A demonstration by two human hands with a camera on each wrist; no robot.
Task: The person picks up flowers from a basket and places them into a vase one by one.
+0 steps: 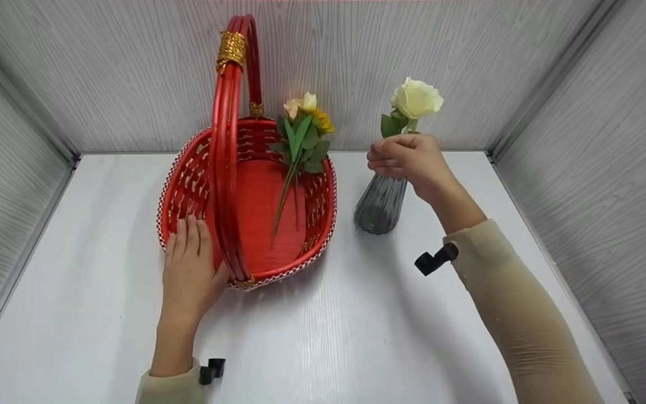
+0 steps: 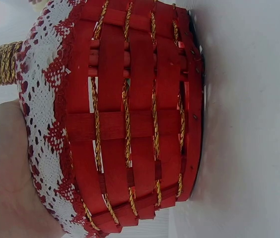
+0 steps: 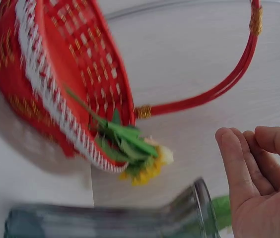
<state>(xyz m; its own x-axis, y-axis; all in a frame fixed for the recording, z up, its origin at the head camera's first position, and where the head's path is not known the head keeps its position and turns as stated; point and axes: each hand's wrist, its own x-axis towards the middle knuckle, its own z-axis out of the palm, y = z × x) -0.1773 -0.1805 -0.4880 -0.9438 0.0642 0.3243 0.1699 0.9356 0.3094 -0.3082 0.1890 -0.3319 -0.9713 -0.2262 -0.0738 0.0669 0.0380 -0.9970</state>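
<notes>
My left hand (image 1: 188, 269) rests over the near left rim of a red woven basket (image 1: 261, 213), its fingers straight and pointing inside. The thumb lies by the foot of the basket's tall handle (image 1: 225, 168). In the left wrist view, the palm (image 2: 11, 173) lies against the white and red lace trim (image 2: 43, 109). My right hand (image 1: 407, 163) is at the neck of a grey ribbed glass vase (image 1: 380, 207), which holds a white rose (image 1: 417, 100). In the right wrist view, its fingers (image 3: 237, 163) are loosely bent beside the vase mouth, holding nothing.
A small bunch of artificial flowers (image 1: 300, 134), yellow, peach and white, leans on the basket's back right rim with stems inside. Basket and vase stand on a white table (image 1: 328, 336). Grey wood-patterned panels (image 1: 334, 62) rise at the back and both sides.
</notes>
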